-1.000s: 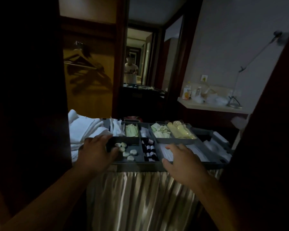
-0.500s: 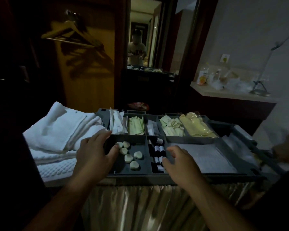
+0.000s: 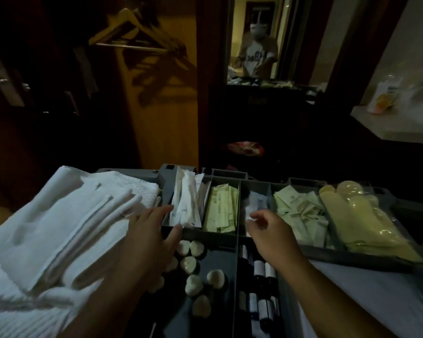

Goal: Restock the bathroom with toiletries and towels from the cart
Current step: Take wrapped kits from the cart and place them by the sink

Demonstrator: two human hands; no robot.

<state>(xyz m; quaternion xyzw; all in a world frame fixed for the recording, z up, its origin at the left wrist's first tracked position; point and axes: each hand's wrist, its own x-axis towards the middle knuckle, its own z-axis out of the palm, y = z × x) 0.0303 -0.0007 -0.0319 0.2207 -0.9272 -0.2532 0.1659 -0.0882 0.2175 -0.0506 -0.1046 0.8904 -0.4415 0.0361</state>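
Observation:
A grey compartment tray (image 3: 225, 236) tops the cart. Folded white towels (image 3: 59, 228) lie stacked at its left. My left hand (image 3: 149, 237) is spread flat with straight fingers, its fingertips reaching the white packets (image 3: 186, 203) in the back-left compartment. My right hand (image 3: 269, 230) hovers with loosely curled fingers over the middle back compartment, holding nothing. Round white soaps (image 3: 193, 264) lie in the front-left compartment, and small dark bottles (image 3: 261, 284) fill the narrow slot beside them. Pale green sachets (image 3: 221, 208) and yellow bagged items (image 3: 359, 215) fill other back compartments.
An open wardrobe with wooden hangers (image 3: 130, 28) stands ahead on the left. A mirror (image 3: 257, 40) shows a person behind a cart. A light counter (image 3: 401, 113) with bottles sits at the right. A white cloth (image 3: 366, 301) covers the cart's front right.
I have come closer to the cart. Both hands moved forward from the tray's front edge to the back compartments, the left toward the white packets, the right toward the middle.

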